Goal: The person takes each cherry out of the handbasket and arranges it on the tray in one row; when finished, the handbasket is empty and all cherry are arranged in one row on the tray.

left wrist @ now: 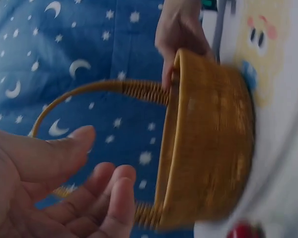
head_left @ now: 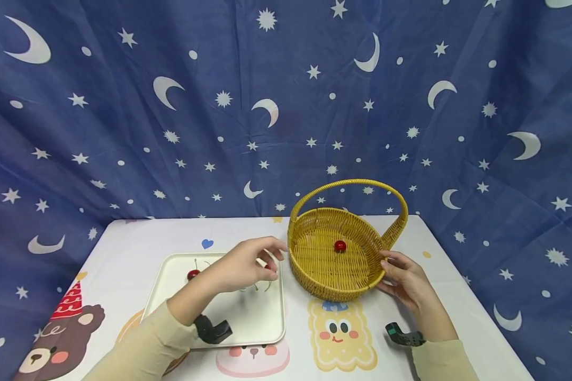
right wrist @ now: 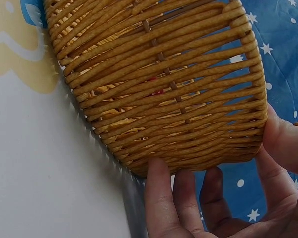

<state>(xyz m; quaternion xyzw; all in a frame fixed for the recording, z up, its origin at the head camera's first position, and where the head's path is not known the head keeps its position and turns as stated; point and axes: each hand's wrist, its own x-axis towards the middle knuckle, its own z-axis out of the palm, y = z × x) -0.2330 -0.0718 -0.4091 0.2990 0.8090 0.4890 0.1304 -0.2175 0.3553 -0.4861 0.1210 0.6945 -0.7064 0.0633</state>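
Note:
My left hand point(head_left: 242, 267) hovers over the right side of a cream tray point(head_left: 259, 323), fingers loosely bent. In the left wrist view a gap shows between thumb and fingertips, with nothing in it. A red cherry point(head_left: 193, 274) lies at the tray's left; another cherry point(head_left: 267, 266) is partly hidden behind the left hand, with a few stems showing below. My right hand point(head_left: 410, 280) holds the right rim of a yellow-brown wicker basket point(head_left: 314, 286), thumb on the rim and fingers against the outer wall. Inside the basket lies one cherry point(head_left: 340, 246).
The basket's tall arched handle point(head_left: 352, 181) stands upright above it. A white tablecloth point(head_left: 362, 368) with cartoon prints covers the table. Behind and at the sides hangs a blue curtain point(head_left: 286, 132) with moons and stars. Each wrist wears a dark strap-like device point(head_left: 212, 330).

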